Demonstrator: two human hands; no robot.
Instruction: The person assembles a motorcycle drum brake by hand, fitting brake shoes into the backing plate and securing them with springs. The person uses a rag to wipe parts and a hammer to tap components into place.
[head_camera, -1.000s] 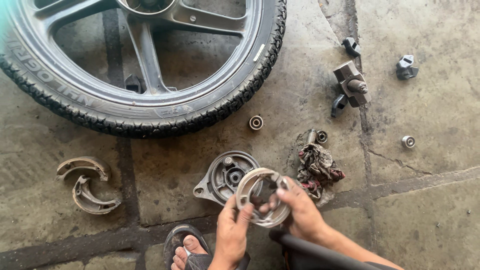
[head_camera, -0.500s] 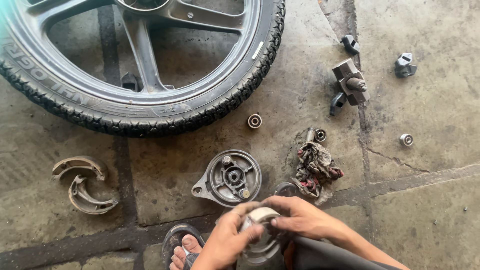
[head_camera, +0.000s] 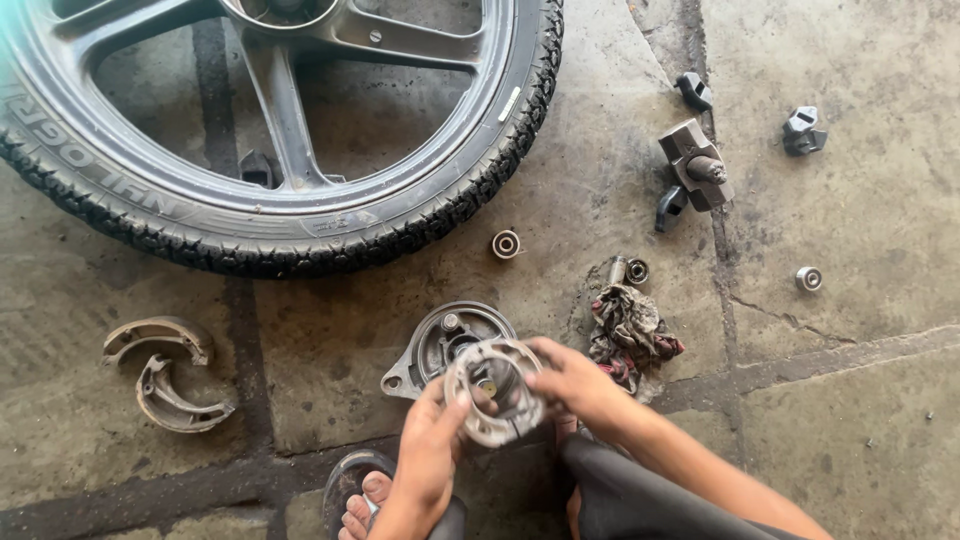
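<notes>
Holding a round metal hub part (head_camera: 495, 392) with both hands, low centre of the frame, just above the person's knees. Left hand (head_camera: 430, 450) grips its lower left edge, fingers closed on the rim, thumb on the face. Right hand (head_camera: 575, 385) closed on the right edge, fingertips curled over the rim. The part is tilted, its open face toward the camera, a small brass-coloured centre visible. Lifted off the floor, overlapping the brake drum plate (head_camera: 440, 345) that lies on the concrete right behind it; cannot tell if they touch.

Dirty rag (head_camera: 630, 330) just right of the right hand, on the floor. Small bearing and sleeve (head_camera: 628, 270) at the rag's top edge. Another bearing (head_camera: 506, 244) centre frame, just below the tyre. Third bearing (head_camera: 808, 278) well apart, right side. Motorcycle wheel (head_camera: 280, 130) with black spoked rim and knobbly tyre fills upper left, lying flat. Two curved brake shoes (head_camera: 165, 370) at left, near each other, well apart from the hands. Grey metal block with a stub (head_camera: 695, 165) upper right, small dark pieces next to it, one more (head_camera: 803, 130) farther right. Sandalled foot (head_camera: 365, 495) at bottom edge, under the left wrist. Cracked concrete floor (head_camera: 860, 400) with dark joints.
</notes>
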